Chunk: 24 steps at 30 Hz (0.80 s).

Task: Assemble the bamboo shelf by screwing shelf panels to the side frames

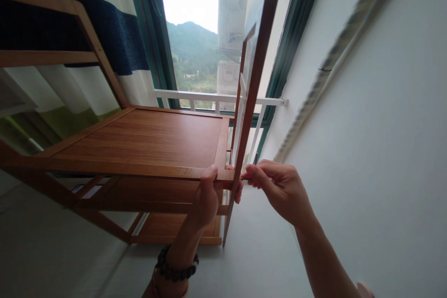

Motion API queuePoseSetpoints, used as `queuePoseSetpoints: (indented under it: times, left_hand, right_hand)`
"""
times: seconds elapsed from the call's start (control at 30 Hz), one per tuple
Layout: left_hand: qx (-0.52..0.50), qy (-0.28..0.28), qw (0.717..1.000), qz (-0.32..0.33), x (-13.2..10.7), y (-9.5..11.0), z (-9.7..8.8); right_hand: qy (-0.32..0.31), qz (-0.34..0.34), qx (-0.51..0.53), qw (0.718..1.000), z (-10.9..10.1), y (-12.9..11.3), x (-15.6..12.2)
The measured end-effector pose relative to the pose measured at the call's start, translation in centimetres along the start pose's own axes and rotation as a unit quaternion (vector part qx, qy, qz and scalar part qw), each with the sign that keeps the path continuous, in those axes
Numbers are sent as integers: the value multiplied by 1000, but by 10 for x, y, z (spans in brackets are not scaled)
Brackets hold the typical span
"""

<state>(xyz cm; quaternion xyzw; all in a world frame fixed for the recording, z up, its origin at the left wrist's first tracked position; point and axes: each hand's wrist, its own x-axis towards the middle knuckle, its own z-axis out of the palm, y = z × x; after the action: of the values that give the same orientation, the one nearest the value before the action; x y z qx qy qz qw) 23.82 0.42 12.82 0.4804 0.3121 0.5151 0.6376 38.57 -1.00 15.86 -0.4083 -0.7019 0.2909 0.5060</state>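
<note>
Rack spans seven to ten o'clock, its side frame running from one down to six. We judge it stiff, fairly heavy and slightly slippery, best held by its rails near a corner. Our left hand, near six, has fingers clamped around that corner; our right hand, at four, pinches a thin piece, too small to identify. Straight wooden rails border flat, grained panels.

Three-tiered brown wooden shelf unit, flat side frame, at its right end
</note>
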Motion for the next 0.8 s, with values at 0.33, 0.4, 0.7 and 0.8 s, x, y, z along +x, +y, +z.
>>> queuePoseSetpoints:
  times: [0.33,0.4,0.7,0.8]
  left_hand:
    - [-17,22,1000,0,1,-7,-4]
    - [-22,28,999,0,1,-7,-4]
    - [-27,18,999,9,1,-8,-5]
    - [-28,12,999,9,1,-8,-5]
  right_hand:
    - [-3,129,266,955,14,24,7]
    - [-16,114,273,955,14,28,4]
    - [-64,-1,236,970,9,42,-5]
    - [-30,13,241,970,12,43,-2]
